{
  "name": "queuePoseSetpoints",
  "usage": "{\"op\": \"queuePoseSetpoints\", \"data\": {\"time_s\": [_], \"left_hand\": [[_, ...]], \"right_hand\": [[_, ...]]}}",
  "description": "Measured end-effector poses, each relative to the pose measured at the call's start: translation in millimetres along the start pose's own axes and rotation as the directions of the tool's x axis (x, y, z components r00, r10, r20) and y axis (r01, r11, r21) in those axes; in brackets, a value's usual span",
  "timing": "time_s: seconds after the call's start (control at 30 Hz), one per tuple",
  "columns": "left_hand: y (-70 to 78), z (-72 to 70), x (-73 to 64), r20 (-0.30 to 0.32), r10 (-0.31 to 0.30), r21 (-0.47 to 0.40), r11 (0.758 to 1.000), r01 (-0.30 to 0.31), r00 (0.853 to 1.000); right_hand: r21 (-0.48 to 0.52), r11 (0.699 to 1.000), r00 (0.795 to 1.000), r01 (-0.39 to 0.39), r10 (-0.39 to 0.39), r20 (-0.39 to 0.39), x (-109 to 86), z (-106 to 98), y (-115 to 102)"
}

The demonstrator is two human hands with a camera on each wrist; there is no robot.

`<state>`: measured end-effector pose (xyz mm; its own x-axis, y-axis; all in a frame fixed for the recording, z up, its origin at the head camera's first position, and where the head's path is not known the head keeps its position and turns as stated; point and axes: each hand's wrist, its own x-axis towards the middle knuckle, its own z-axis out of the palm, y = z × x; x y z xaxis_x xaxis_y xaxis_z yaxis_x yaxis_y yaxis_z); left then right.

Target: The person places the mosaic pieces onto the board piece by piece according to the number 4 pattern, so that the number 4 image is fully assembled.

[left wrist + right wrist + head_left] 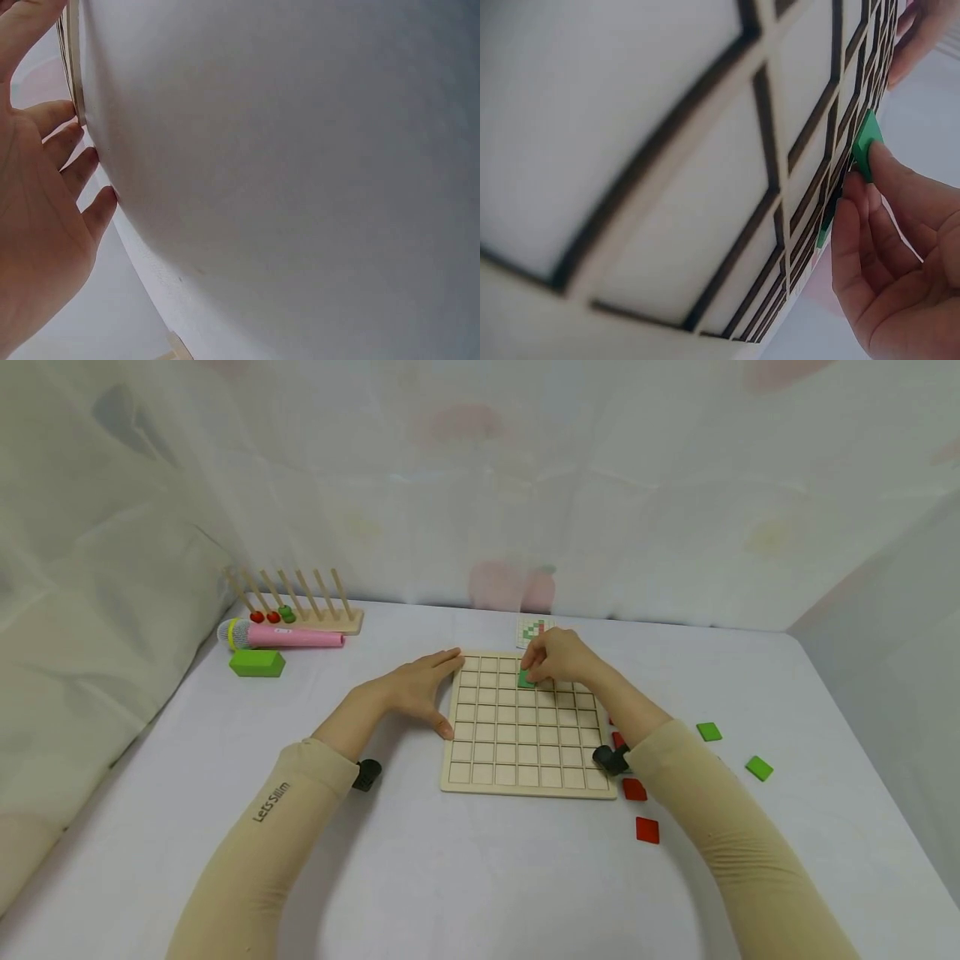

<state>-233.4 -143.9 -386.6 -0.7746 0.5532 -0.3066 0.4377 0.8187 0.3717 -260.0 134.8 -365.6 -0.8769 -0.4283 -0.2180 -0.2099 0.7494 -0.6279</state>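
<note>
A wooden grid board point(495, 774) with square cells lies on the white table. Over its upper middle cells, my right hand point(564, 657) pinches a green square tile point(868, 142) between thumb and fingers. The tile looks tilted in the right wrist view, close to the grid. Beneath those fingers a second green piece point(825, 223) partly shows at the board; the hand hides the rest. My left hand point(412, 689) is spread at the board's left edge, thumb and fingertips touching the rim. Just behind the board is a small card point(534, 628) printed with a green and red pattern.
Red tiles point(647, 830) lie along the board's right side, some partly behind the right arm. Farther right are two light green tiles point(708, 732). At the back left are a pink toy microphone point(296, 636), a green block point(257, 663) and a wooden peg rack point(330, 620).
</note>
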Motion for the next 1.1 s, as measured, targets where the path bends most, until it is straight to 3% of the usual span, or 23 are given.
{"op": "queuePoseSetpoints", "data": {"time_s": [0.87,1.1], "left_hand": [[0.2,-0.5,-0.9,-0.005,0.008,-0.001,1.000,-0.008,1.000],[0.6,-1.0,-1.1,-0.004,0.015,0.005,1.000,-0.015,1.000]], "right_hand": [[-0.033,0.999,0.999,0.039,-0.039,-0.005,2.3,2.6,-1.0],[-0.055,0.996,0.998,0.068,-0.069,-0.014,-1.9,-6.7,0.6]]}}
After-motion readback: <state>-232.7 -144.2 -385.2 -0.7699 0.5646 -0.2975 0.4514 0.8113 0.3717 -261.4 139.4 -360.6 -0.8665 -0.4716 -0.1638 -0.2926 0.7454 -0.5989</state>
